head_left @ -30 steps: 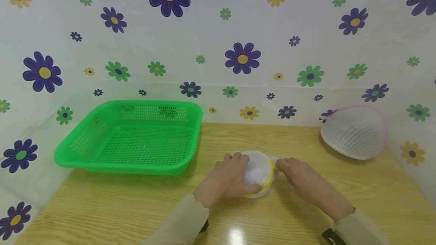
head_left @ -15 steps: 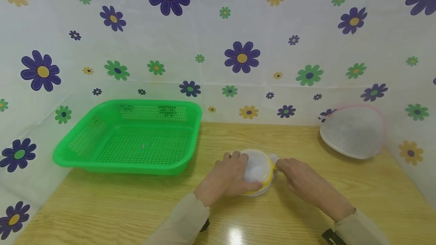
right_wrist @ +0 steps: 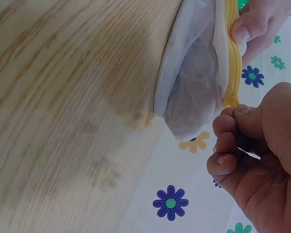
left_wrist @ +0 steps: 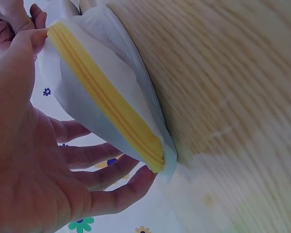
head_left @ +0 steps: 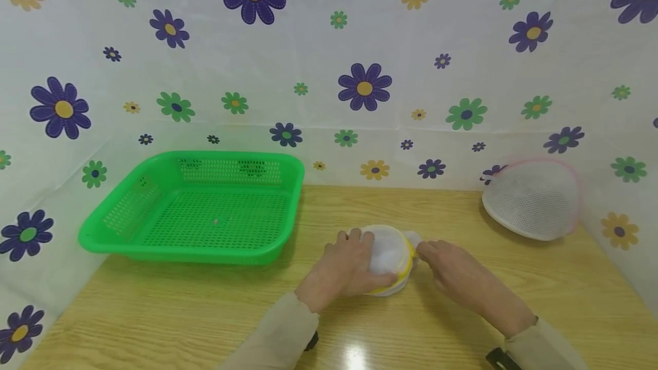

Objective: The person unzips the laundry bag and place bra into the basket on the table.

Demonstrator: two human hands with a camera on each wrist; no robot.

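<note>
A small round white mesh laundry bag [head_left: 386,249] with a yellow zipper [left_wrist: 94,87] sits on the table, right of centre. My left hand [head_left: 345,268] holds it from the left, thumb at the near edge and fingers spread along the far side. At the bag's right side my right hand [head_left: 454,272] pinches the zipper's end between thumb and curled index finger. In the right wrist view the yellow zipper pull [right_wrist: 231,101] shows just at those fingertips, its tip hidden by them. The zipper looks closed along the part seen in the left wrist view.
A green perforated plastic basket [head_left: 192,256] stands on the wooden table [head_left: 205,313] at the left. Leaning at the back right is a white mesh piece with a pink rim [head_left: 534,201]. A flower-printed white curtain [head_left: 303,44] encloses the back and sides.
</note>
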